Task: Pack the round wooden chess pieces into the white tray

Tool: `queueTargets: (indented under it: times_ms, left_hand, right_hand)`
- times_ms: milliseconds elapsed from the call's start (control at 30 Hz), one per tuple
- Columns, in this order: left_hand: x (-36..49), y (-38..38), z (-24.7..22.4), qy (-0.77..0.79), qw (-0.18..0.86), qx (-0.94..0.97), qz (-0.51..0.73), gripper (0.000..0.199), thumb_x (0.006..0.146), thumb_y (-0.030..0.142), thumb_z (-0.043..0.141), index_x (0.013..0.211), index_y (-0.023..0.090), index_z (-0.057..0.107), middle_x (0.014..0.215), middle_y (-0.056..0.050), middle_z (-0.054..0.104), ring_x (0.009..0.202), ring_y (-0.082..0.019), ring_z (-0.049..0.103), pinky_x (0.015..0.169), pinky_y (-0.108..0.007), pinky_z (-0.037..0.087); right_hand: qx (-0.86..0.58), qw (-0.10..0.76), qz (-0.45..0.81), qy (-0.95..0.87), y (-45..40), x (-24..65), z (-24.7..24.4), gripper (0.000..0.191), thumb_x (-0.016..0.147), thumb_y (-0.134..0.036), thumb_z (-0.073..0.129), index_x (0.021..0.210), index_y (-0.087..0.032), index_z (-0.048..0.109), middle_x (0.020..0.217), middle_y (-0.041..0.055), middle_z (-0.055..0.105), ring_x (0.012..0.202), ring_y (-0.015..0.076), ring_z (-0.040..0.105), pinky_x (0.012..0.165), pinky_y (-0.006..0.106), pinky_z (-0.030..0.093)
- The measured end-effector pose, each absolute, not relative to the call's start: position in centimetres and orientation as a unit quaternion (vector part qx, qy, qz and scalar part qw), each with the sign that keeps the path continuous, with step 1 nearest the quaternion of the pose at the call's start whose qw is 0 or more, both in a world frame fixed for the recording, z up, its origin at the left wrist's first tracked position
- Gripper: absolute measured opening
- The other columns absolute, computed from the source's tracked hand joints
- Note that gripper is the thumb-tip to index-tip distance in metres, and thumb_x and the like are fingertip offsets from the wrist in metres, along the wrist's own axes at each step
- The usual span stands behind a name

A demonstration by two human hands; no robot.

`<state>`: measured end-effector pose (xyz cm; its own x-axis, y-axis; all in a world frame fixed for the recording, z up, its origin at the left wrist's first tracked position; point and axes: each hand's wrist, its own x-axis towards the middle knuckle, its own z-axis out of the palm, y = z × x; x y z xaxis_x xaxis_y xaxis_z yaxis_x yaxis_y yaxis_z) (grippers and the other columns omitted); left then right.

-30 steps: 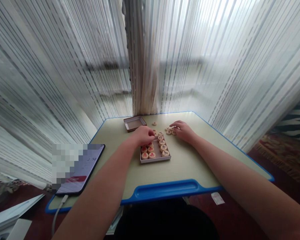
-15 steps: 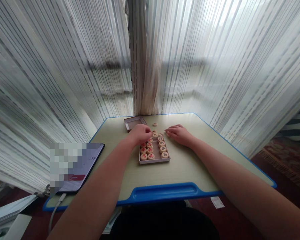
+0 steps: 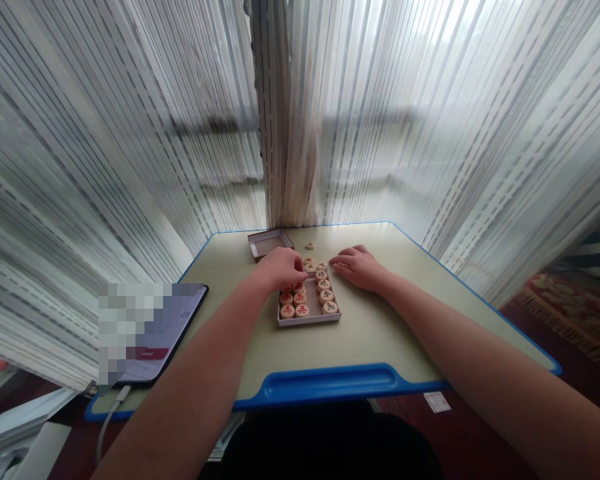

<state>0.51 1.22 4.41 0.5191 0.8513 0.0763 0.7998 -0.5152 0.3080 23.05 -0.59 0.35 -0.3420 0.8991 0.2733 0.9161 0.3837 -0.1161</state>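
Note:
My left hand hovers over the far left part of a shallow open box, its fingers pinched together; anything between them is hidden. In the box, wooden xiangqi pieces with red characters stand in two columns on the left. Pieces with black characters line the right side, and the middle strip shows bare floor. Beyond the box's far edge lie a few loose pieces. My right hand rests on the table just right of them, fingers stretched out and holding nothing visible.
The box's lid lies behind my left hand. A single piece sits farther back. At the left edge is a tablet with a white cable. The blue-rimmed table backs onto striped curtains.
My left hand has shifted slightly right and nearer to me, over the box, covering more of the red pieces. My right hand stays nearly in place.

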Motion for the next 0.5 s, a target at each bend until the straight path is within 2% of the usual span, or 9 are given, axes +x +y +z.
queueTargets:
  times_ms: [133, 233, 367, 500]
  left_hand:
    - [0.6, 0.8, 4.8, 0.487, 0.093, 0.861, 0.115, 0.027, 0.067, 0.040, 0.059, 0.072, 0.017, 0.072, 0.071, -0.005, 0.069, 0.064, -0.016, 0.058, 0.053, -0.024, 0.037]
    - [0.8, 0.8, 4.9, 0.488, 0.057, 0.861, 0.133, 0.031, 0.072, 0.041, 0.053, 0.075, 0.017, 0.072, 0.076, -0.007, 0.070, 0.070, -0.018, 0.060, 0.057, -0.026, 0.038]
    - [1.0, 1.0, 4.6, 0.471, 0.044, 0.872, 0.125, 0.032, 0.075, 0.038, 0.048, 0.079, 0.017, 0.073, 0.081, -0.008, 0.070, 0.075, -0.019, 0.060, 0.061, -0.027, 0.038]
    - [1.2, 1.0, 4.1, 0.451, 0.051, 0.883, 0.122, 0.036, 0.078, 0.038, 0.043, 0.077, 0.016, 0.072, 0.076, -0.008, 0.069, 0.069, -0.018, 0.059, 0.058, -0.027, 0.036]
  right_hand:
    - [-0.554, 0.184, -0.028, -0.812, -0.5, 22.9, 0.2, 0.037, 0.088, -0.042, 0.042, 0.110, -0.022, 0.065, 0.111, 0.0111, 0.061, 0.107, 0.0256, 0.048, 0.098, 0.043, 0.032]
    - [-0.544, 0.237, -0.025, -0.804, -0.4, 22.9, 0.2, 0.030, 0.086, -0.033, 0.047, 0.107, -0.021, 0.065, 0.111, 0.0117, 0.060, 0.106, 0.0259, 0.048, 0.097, 0.044, 0.035]
    - [-0.507, 0.336, 0.052, -0.792, -0.7, 22.4, 0.6, 0.021, 0.082, -0.018, 0.046, 0.091, -0.019, 0.064, 0.098, 0.0091, 0.059, 0.081, 0.0168, 0.057, 0.078, 0.033, 0.046]
    - [-0.476, 0.419, 0.130, -0.762, -1.7, 21.3, 1.1, 0.011, 0.080, -0.021, 0.050, 0.087, -0.019, 0.059, 0.086, 0.0042, 0.060, 0.068, 0.0127, 0.056, 0.066, 0.028, 0.047]
